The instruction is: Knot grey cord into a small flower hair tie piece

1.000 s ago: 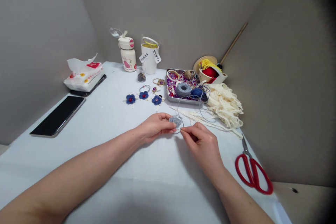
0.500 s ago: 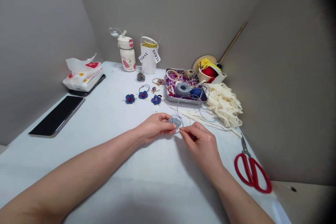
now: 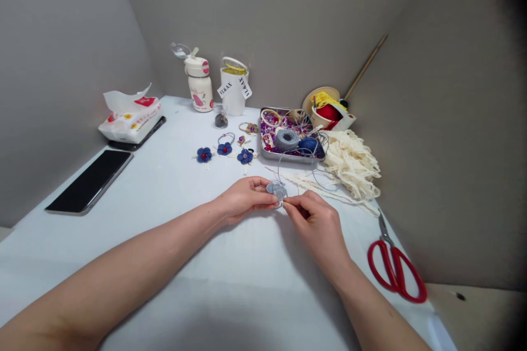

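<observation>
Between the thumb and fingers of my left hand [image 3: 253, 196] is a small flat grey cord flower [image 3: 276, 190], its petals rounded and overlapping. My right hand [image 3: 315, 216] pinches grey cord at the lower right edge of the flower, thumb and forefinger pressed together; the pinched part is mostly hidden. A thin strand loops from the flower back toward the grey cord roll [image 3: 287, 140] in the metal tray. Beyond my hands lie several finished-looking blue flower hair ties, one blue flower [image 3: 245, 156] being nearest.
The metal tray [image 3: 292, 158] holds beads and a blue cord ball [image 3: 308, 146]. Cream lace [image 3: 352, 164] is heaped beside it. Red-handled scissors [image 3: 396, 269] lie at the right edge. A phone [image 3: 90, 181], tissue pack [image 3: 132, 120], bottle [image 3: 200, 90] and white cup [image 3: 234, 101] stand or lie around.
The grey flower has shifted slightly right and turned in my left hand, closing the gap to my right fingertips. My right hand has barely moved.
</observation>
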The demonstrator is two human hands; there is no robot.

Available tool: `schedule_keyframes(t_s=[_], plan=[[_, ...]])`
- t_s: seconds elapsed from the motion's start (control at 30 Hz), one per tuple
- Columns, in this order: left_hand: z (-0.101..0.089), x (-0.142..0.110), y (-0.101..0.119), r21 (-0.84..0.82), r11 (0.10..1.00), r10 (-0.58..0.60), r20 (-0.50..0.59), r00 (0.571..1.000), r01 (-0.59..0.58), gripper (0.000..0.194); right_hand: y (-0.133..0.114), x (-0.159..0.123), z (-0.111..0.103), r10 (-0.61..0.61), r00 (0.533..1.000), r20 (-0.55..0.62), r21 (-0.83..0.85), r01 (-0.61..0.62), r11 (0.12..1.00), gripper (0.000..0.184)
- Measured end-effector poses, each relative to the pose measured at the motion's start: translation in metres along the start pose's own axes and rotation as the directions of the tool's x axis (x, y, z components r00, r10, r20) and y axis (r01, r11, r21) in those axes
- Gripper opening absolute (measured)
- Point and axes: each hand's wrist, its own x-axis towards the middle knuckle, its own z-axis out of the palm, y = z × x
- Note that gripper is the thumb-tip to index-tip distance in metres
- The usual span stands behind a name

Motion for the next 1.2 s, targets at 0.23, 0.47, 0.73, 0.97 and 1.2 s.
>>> schedule_keyframes(t_s=[0.23, 0.47, 0.73, 0.97, 1.2], plan=[[0.0037, -0.0002, 0.0011, 0.008, 1.0, 0.002, -0.039, 0.999, -0.002, 0.035, 0.0021, 0.0006, 0.0011, 0.015, 1.0, 0.014, 0.001, -0.015, 1.0, 0.012], [0.003, 0.0006, 0.0031, -0.002, 1.0, 0.028, -0.091, 0.995, -0.029, 0.031, -0.0012, 0.0011, -0.0027, 0.022, 1.0, 0.015, 0.041, -0.022, 0.999, 0.008], [0.0041, -0.0007, 0.0042, 0.029, 0.999, 0.017, -0.081, 0.997, -0.014, 0.034, -0.0026, 0.0012, -0.0038, -0.003, 1.0, 0.022, 0.035, 0.002, 0.999, 0.014], [0.0029, -0.0006, 0.0018, 0.036, 0.999, 0.001, -0.074, 0.997, 0.001, 0.034, -0.0005, 0.0015, -0.004, -0.013, 0.999, 0.03, 0.034, 0.012, 0.999, 0.014], [0.0038, -0.0009, 0.001, 0.033, 0.999, -0.008, -0.073, 0.997, 0.01, 0.036, 0.0034, 0.0029, -0.0046, -0.037, 0.998, 0.05, 0.045, 0.035, 0.998, 0.014]])
